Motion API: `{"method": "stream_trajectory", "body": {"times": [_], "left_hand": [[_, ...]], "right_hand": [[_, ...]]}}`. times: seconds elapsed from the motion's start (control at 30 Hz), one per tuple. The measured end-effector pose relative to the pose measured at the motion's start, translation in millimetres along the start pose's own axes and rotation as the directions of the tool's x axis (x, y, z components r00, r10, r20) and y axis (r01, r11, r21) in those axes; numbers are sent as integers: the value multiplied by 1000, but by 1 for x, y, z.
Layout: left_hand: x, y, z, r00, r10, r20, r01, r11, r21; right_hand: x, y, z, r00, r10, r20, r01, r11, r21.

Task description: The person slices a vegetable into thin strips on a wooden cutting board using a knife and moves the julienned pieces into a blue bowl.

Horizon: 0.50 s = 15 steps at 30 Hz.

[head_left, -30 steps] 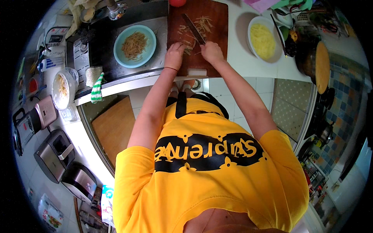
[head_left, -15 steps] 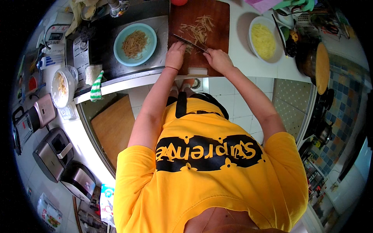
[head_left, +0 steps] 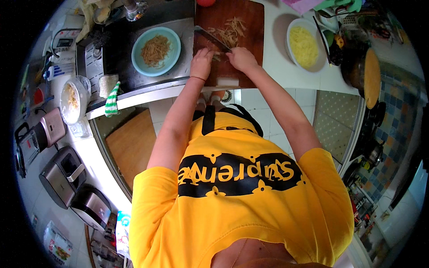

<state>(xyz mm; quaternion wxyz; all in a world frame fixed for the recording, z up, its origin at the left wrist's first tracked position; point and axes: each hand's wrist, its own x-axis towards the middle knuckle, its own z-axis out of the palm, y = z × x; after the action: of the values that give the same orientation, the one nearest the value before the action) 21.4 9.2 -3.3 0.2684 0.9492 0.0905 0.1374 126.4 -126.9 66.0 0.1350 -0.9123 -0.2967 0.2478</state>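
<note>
My right hand (head_left: pixel 242 59) is closed round the handle of a kitchen knife (head_left: pixel 212 38). The dark blade slants over the brown cutting board (head_left: pixel 250 33) toward its far left edge. Beside it, my left hand (head_left: pixel 201 64) rests at the board's left side, fingers curled and together; what lies under them is mostly hidden. Small pale pieces (head_left: pixel 216 57) show between the two hands. A loose heap of light-brown shreds (head_left: pixel 232 31) lies on the board beyond the blade.
Left of the board, a light-blue bowl (head_left: pixel 175 48) of brown shreds stands in the dark sink (head_left: pixel 118 67). To the right is a white bowl (head_left: pixel 290 47) of yellow shreds. A green-striped cloth (head_left: pixel 112 102) hangs over the counter's front edge. A wooden-lidded pot (head_left: pixel 372 78) stands far right.
My right hand has moved left and slightly away from me with the knife, so the blade now reaches farther up the board. My left hand stays nearly in place.
</note>
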Motion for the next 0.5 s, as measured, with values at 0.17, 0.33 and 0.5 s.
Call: {"method": "stream_trajectory", "body": {"times": [0.17, 0.33, 0.5], "left_hand": [[-1, -2, 4, 995, 55, -81, -54, 998, 18], [-1, -1, 3, 994, 74, -82, -68, 996, 65], [-2, -6, 7, 986, 104, -130, -102, 995, 23]], "right_hand": [[-15, 22, -10, 999, -19, -42, 19, 1000, -8], [-21, 26, -8, 991, -132, 16, 133, 989, -68], [-25, 17, -16, 981, -173, 87, 181, 980, -87]]}}
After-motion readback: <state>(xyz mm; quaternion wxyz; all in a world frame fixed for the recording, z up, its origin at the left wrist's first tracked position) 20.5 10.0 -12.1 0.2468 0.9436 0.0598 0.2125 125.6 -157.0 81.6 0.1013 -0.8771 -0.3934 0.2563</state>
